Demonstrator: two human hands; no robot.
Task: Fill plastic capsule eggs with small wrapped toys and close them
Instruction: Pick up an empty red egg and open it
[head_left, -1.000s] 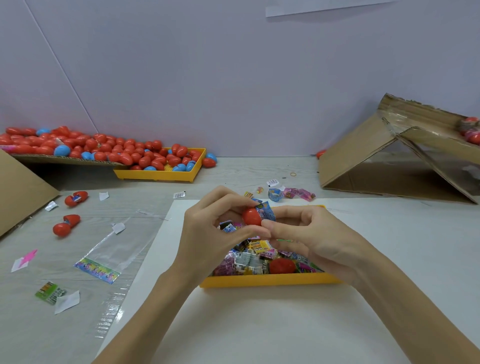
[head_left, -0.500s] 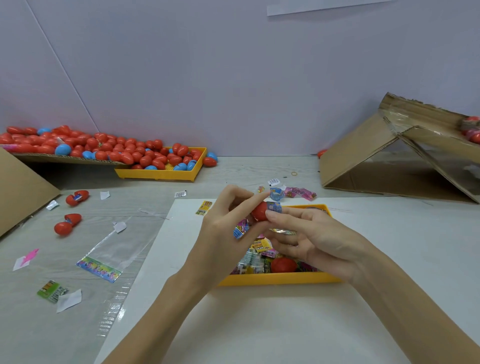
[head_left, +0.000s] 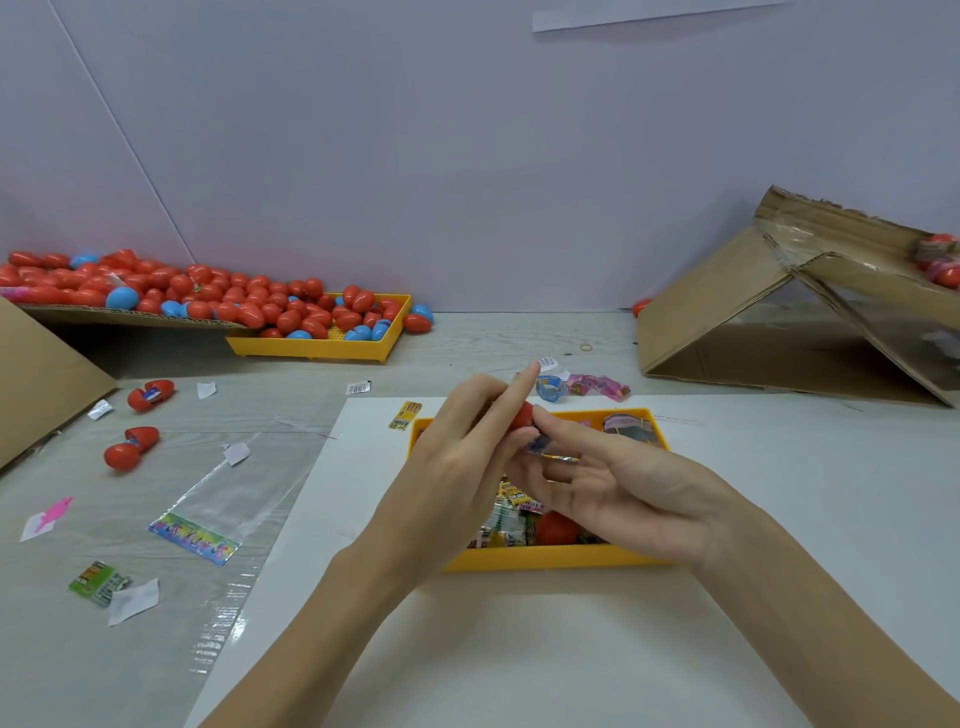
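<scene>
A: What do we have in our hands?

B: Our left hand (head_left: 457, 457) is curled round a red capsule egg (head_left: 521, 415), held above the near yellow tray (head_left: 545, 558). Only a small part of the egg shows between the fingers, and the forefinger sticks out straight past it.

A: And the right?

B: Our right hand (head_left: 618, 488) meets the egg from the other side. Its forefinger and thumb pinch a small wrapped toy (head_left: 540, 446) right under the egg, touching it. The other fingers are loosely spread. Whether the toy is partly inside the egg we cannot tell.

A: What lies in the tray?

B: A heap of wrapped toys (head_left: 511, 512) and one red half-shell (head_left: 557, 527), mostly hidden behind our hands. The tray stands on a white sheet (head_left: 519, 649) laid over the desk (head_left: 78, 649).

A: Where are the other eggs?

B: Far left, a pile of red and blue eggs (head_left: 208, 296) spills off a cardboard flap into a second yellow tray (head_left: 317, 348). Two open red eggs (head_left: 130, 447) lie on the desk to our left, well apart from the near tray, with a clear plastic bag (head_left: 218, 499) between.

A: And to the right?

B: A tilted cardboard box (head_left: 779, 322), with a few loose wrappers (head_left: 597, 385) just beyond the near tray.
</scene>
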